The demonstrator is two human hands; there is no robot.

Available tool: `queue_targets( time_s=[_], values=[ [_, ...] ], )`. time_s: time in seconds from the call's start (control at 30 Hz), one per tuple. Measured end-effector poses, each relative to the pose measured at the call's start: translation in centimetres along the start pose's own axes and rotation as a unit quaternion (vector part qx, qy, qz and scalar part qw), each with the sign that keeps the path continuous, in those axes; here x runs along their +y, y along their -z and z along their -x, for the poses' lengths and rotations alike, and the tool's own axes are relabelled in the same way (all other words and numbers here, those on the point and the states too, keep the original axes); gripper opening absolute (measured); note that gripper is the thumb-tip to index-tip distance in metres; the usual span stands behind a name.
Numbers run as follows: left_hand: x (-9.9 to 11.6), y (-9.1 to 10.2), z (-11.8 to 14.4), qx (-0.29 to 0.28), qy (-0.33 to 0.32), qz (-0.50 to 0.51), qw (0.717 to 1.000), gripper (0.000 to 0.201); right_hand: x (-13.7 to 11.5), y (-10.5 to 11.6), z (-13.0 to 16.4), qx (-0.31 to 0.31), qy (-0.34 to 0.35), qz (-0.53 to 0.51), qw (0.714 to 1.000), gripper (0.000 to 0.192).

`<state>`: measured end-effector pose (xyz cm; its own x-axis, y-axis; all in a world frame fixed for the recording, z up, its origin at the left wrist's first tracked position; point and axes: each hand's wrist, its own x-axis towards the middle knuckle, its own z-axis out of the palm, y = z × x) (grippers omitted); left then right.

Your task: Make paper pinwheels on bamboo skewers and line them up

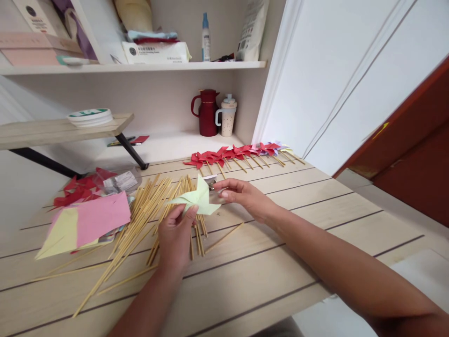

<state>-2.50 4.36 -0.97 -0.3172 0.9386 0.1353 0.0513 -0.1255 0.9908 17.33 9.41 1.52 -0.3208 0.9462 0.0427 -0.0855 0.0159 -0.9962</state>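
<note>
Pinching a pale green paper pinwheel between thumb and fingers of the left hand, just over loose sticks on the surface. Just beside the right blade, well clear of the left: the right hand, with thumb and fingertips drawn close; cannot tell about anything small between them. By those fingertips, a small shiny thing, partly hidden. Could crease or tear the thin paper by pressing too hard with the left thumb, or spoil the folds by slackening that pinch. Might lose anything tiny among the sticks through poor sight past the blades. Could also roll sticks by lowering the left wrist onto them. Farther back, a row of mostly red pinwheels
</note>
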Motion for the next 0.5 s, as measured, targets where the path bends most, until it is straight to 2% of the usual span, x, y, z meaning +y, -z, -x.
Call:
queue_targets(
  time_s=[0.1,0.27,0.5],
  values=[
    [0.0,-0.3,0.2,-0.038,0.006,0.012,0.999,0.025,-0.3,-0.8,0.4,-0.037,-0.034,-0.069,0.996,0.049],
    [-0.2,-0.3,0.4,-0.078,-0.006,0.008,0.997,0.027,-0.7,-1.6,0.7,-0.048,-0.073,-0.077,0.993,0.038],
    [-0.3,-0.3,0.4,-0.101,-0.003,-0.008,0.995,0.023,-0.3,-2.4,1.1,-0.031,-0.062,-0.056,0.996,0.037]
  ],
)
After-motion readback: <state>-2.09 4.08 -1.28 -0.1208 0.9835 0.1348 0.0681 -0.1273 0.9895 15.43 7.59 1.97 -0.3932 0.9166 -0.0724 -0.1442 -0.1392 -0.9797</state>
